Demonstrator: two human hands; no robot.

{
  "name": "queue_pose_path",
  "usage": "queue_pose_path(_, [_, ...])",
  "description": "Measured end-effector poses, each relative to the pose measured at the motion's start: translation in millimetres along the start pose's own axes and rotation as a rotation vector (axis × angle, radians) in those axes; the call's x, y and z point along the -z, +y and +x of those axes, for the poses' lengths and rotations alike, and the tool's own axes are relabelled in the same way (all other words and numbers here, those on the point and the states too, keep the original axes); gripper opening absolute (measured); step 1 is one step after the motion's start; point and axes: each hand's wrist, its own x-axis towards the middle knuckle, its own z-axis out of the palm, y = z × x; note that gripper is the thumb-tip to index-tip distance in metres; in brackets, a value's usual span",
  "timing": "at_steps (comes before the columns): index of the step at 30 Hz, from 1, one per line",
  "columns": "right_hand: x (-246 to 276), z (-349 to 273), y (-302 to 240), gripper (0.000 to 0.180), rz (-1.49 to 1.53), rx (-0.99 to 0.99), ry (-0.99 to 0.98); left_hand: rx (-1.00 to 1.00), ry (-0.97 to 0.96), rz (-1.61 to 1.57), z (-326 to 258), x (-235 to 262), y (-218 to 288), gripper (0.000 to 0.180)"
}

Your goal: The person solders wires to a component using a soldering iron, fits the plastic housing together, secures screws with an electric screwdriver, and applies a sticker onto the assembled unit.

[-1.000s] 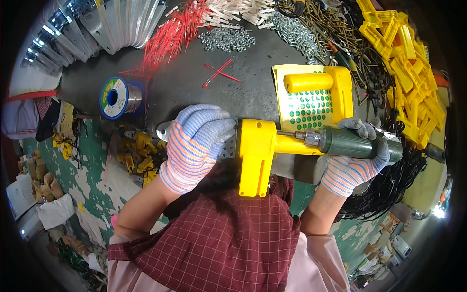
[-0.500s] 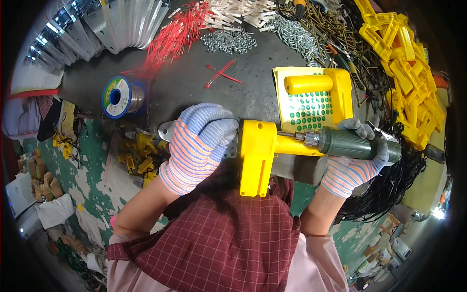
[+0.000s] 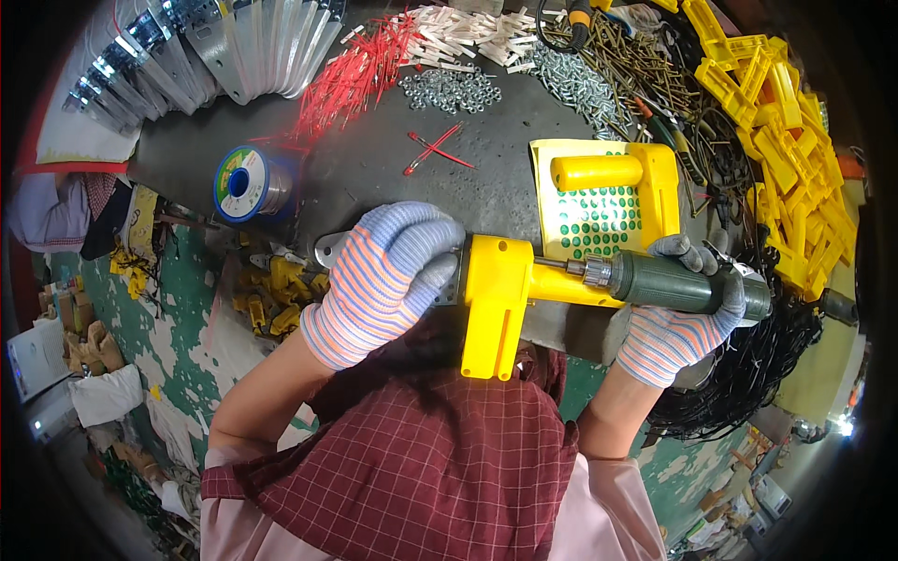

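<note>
My right hand, in a striped knit glove, is wrapped round a dark green power screwdriver. Its long bit points left and meets the side of a yellow plastic handle at the table's near edge. Closed on a flat metal plate, my gloved left hand presses it beside the yellow part. Most of the plate is hidden under the fingers; a rounded end shows to the left and a holed strip to the right. Whether the fingers also pinch a screw cannot be seen.
Behind the tool lies another yellow handle on a sheet of green dots. A solder spool stands left. Along the back are metal plates, red wires, nuts, screws and piled yellow parts.
The view has shifted slightly, so the table things appear a little further right. Both hands, the screwdriver and the yellow handle keep nearly the same arrangement.
</note>
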Motion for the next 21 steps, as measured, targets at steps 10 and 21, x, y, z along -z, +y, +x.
queue_pose_path(10, [-6.0,-5.3,2.4,0.029,0.002,0.028,0.0,-0.047,0.017,0.074,-3.0,-3.8,-0.8,0.019])
queue_pose_path(21, [0.1,-4.4,2.4,0.044,0.048,-0.023,-0.001,0.123,-0.008,0.455,58.3,27.8,-48.8,0.014])
